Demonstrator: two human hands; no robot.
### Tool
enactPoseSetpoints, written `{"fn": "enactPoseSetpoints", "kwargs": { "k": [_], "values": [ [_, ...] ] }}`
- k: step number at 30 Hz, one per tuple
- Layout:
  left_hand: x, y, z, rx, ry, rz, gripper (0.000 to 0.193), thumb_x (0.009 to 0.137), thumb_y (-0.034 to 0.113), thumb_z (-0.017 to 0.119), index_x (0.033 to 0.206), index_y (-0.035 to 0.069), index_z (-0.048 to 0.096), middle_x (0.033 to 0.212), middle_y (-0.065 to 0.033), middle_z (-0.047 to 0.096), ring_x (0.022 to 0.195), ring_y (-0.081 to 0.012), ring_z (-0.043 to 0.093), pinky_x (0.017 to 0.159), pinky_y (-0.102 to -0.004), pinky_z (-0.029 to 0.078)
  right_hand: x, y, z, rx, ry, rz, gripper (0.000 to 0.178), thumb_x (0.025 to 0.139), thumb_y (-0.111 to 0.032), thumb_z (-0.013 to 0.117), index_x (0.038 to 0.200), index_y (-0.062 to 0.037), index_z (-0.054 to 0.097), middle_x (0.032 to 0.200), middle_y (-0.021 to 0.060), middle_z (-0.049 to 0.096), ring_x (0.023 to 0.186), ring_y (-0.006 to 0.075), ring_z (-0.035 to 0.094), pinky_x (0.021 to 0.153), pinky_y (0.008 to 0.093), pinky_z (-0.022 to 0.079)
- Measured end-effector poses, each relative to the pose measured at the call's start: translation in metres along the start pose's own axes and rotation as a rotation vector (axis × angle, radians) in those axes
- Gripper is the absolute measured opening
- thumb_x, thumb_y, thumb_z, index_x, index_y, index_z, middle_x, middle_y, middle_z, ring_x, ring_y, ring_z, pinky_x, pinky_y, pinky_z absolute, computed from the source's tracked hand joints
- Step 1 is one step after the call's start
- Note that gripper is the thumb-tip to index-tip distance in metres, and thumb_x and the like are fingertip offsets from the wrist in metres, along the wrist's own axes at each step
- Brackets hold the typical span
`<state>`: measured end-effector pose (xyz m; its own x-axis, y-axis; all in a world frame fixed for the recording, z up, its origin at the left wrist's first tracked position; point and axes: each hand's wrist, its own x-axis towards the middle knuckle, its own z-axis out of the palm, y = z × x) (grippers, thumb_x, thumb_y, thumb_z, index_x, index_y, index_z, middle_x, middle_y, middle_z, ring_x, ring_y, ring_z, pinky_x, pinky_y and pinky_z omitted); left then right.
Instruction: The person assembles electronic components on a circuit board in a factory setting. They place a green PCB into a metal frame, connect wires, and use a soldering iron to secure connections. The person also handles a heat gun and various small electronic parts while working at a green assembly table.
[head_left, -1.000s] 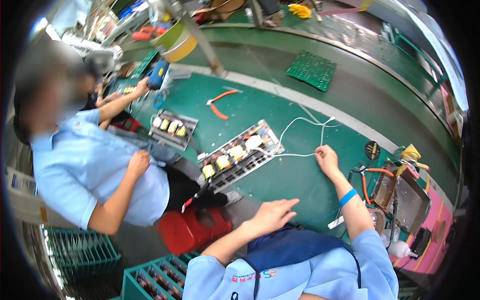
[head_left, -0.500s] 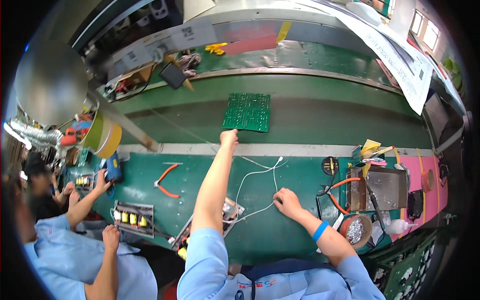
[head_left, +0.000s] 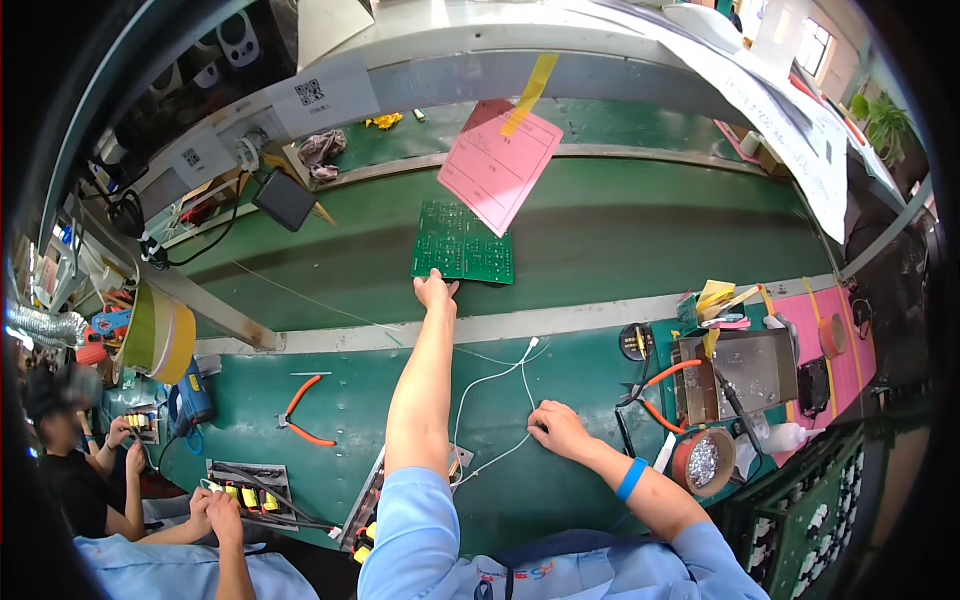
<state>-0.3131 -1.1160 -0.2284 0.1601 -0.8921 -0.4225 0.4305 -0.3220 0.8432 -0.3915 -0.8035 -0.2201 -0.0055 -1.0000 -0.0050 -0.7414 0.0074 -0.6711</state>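
At your twelve o'clock, past the tabletop (head_left: pixel 370 420), the green circuit board (head_left: pixel 463 245) is showing against a green surface. Your left hand (head_left: pixel 435 288) is touching its near edge around the board's seven o'clock; those fingers are bending close together, but I cannot tell whether they are gripping it. Your right hand (head_left: pixel 558 428) is resting toward one o'clock, its fingers curling loosely beside the white cable (head_left: pixel 532 344); I cannot tell whether they are pinching it. The cable's far end is lying near twelve o'clock.

A pink paper (head_left: pixel 500 165) is hanging from yellow tape (head_left: pixel 530 92), overlapping the circuit board's one o'clock corner from your view. Orange-handled pliers (head_left: pixel 287 421) are lying spread at ten o'clock. A second pair of pliers (head_left: pixel 675 369) is lying between one and two o'clock, near a metal tray (head_left: pixel 765 355). At two o'clock, a round tub (head_left: pixel 683 462) is holding silvery bits. Toward nine o'clock, a co-worker's hands (head_left: pixel 225 512) are staying close to a parts assembly (head_left: pixel 248 497).
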Motion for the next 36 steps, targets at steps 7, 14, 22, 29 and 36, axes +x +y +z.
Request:
{"fn": "enactPoseSetpoints", "kwargs": {
  "k": [7,14,22,29,36],
  "values": [
    [-0.07,0.048,-0.013,0.145,-0.154,0.147,0.009,0.081,0.006,0.049,0.087,0.001,0.043,0.079,-0.0072,0.049,0.055,-0.0134,0.049,0.048,-0.0281,0.05,-0.028,-0.024,-0.035,0.325,0.072,0.086,0.018,0.073,-0.013,0.061,0.088,-0.0046,0.057,0.079,0.0067,0.054,0.072,0.0173,0.055,0.065,0.0283,0.045],
    [-0.205,0.112,-0.078,0.152,-0.563,0.181,0.018,0.083,0.01,0.042,0.099,0.005,0.047,0.086,-0.0064,0.057,0.075,-0.0161,0.058,0.06,-0.0293,0.049,-0.075,-0.029,-0.083,1.206,0.433,0.305,0.017,0.08,-0.01,0.055,0.095,-0.0024,0.053,0.084,0.0031,0.055,0.078,0.0105,0.052,0.067,0.0235,0.042],
    [-0.308,0.088,-0.136,-0.011,-0.755,-0.092,0.012,0.084,0.012,0.044,0.092,0.007,0.05,0.087,-0.0032,0.058,0.076,-0.0107,0.056,0.067,-0.0288,0.048,-0.107,-0.032,-0.14,1.962,0.142,0.24,0.064,0.085,-0.051,0.033,0.122,0.0009,0.036,0.116,0.0141,0.048,0.104,0.0261,0.048,0.087,0.0374,0.04],
    [-0.36,0.054,-0.149,-0.009,-0.711,-0.136,0.01,0.085,0.018,0.047,0.088,0.009,0.049,0.083,-0.0002,0.056,0.074,-0.0075,0.054,0.067,-0.0241,0.046,-0.147,-0.051,-0.151,1.898,0.082,0.248,0.041,0.088,-0.034,0.038,0.109,-0.0009,0.049,0.098,0.0124,0.058,0.081,0.0214,0.059,0.071,0.0325,0.049],
    [-0.4,0.045,-0.149,-0.103,-0.767,-0.16,0.054,0.081,0.009,0.047,0.13,0.004,0.025,0.116,-0.0098,0.046,0.102,-0.0165,0.046,0.085,-0.0302,0.037,-0.162,-0.028,-0.143,2.021,0.125,0.317,0.035,0.086,-0.027,0.042,0.107,-0.0005,0.051,0.098,0.0136,0.059,0.081,0.0222,0.06,0.071,0.0333,0.049]
  ]
}}
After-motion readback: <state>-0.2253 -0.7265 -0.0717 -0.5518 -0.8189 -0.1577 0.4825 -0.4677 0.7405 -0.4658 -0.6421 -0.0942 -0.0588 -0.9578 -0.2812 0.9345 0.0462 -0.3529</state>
